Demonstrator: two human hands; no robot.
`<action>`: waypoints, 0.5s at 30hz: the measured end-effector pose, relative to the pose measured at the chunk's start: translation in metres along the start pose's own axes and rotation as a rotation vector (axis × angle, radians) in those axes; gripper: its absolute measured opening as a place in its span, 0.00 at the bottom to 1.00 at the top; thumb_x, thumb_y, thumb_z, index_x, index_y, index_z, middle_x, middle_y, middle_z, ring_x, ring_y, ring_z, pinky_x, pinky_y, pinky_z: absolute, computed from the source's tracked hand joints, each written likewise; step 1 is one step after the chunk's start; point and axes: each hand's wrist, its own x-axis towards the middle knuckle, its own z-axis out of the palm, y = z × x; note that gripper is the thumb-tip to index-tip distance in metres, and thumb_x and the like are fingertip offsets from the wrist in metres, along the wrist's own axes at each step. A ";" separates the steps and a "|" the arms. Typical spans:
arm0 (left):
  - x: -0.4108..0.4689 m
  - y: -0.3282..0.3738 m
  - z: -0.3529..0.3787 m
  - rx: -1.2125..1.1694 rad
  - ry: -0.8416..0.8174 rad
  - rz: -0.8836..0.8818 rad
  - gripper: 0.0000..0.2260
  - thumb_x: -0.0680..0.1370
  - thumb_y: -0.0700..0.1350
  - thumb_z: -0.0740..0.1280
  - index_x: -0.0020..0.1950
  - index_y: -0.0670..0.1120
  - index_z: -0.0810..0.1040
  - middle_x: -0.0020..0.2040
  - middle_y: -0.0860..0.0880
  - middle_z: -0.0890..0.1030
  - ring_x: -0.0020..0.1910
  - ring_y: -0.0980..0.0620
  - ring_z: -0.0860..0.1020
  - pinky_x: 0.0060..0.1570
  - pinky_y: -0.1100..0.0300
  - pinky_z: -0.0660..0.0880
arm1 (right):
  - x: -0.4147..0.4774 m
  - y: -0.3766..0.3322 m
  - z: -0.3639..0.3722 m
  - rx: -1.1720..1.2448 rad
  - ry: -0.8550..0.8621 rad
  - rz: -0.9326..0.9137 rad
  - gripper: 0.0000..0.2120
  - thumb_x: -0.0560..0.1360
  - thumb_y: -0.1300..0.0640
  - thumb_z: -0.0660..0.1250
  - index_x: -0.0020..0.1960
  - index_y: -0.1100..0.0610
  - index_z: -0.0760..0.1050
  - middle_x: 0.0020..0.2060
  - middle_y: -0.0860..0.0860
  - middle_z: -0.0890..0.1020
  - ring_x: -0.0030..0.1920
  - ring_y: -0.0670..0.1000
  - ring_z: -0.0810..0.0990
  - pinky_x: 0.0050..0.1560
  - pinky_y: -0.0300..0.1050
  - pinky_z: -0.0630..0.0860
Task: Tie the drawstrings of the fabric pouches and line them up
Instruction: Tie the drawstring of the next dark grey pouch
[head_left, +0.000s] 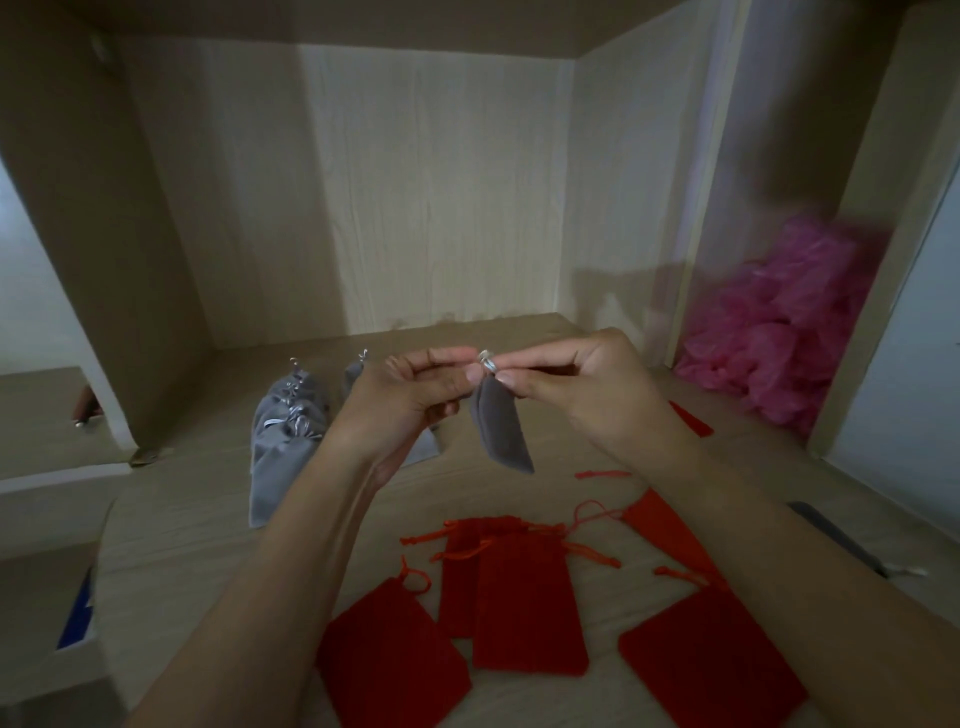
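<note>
Above the middle of the wooden surface (182, 519), in the head view, both hands are raised and meet at the neck of one grey pouch (501, 423), which hangs clear of the surface below the fingertips. The left hand (410, 395) has its fingers curled inward and pinches one end of the silver drawstring (485, 361). The right hand (582, 384) is likewise curled and pinches the cord and the gathered mouth from the other side. A small loop of cord shows between the two thumbs, but whether a knot has closed yet is too small to tell.

Behind and left of the left hand, a cluster of tied grey pouches (288, 421) lies on the surface with necks cinched, and another grey pouch (423, 447) is partly hidden by the left wrist. Nearer the camera, several red pouches (524, 603) lie flat and overlapping, their cords loose and mouths not drawn. A heap of pink crumpled material (789, 332) sits in the side compartment at right.

The step in hand looks like tying this grey pouch's drawstring. The next move probably calls for pulling the two ends apart to seat the knot, then laying the pouch beside the grey ones in line. The red ones seem untouched, so the task is likely under halfway.
</note>
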 end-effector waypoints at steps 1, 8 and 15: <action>0.000 0.000 -0.001 0.025 -0.002 0.003 0.11 0.63 0.41 0.70 0.45 0.43 0.83 0.34 0.50 0.83 0.34 0.54 0.76 0.40 0.59 0.68 | 0.000 -0.001 0.000 -0.029 -0.021 -0.020 0.09 0.72 0.67 0.69 0.50 0.59 0.82 0.40 0.46 0.85 0.44 0.41 0.83 0.47 0.33 0.76; -0.003 0.001 -0.001 0.075 -0.086 0.053 0.08 0.64 0.41 0.71 0.41 0.46 0.85 0.32 0.51 0.82 0.30 0.58 0.71 0.34 0.67 0.69 | 0.002 -0.006 -0.008 -0.153 -0.092 -0.040 0.12 0.72 0.67 0.69 0.42 0.50 0.82 0.36 0.44 0.84 0.41 0.42 0.82 0.47 0.35 0.77; -0.005 0.001 0.003 0.126 -0.110 0.155 0.09 0.65 0.37 0.70 0.41 0.48 0.85 0.39 0.51 0.85 0.40 0.58 0.81 0.45 0.68 0.75 | 0.001 -0.006 -0.004 -0.329 0.015 -0.119 0.15 0.66 0.67 0.75 0.37 0.51 0.72 0.32 0.44 0.80 0.34 0.39 0.78 0.38 0.31 0.72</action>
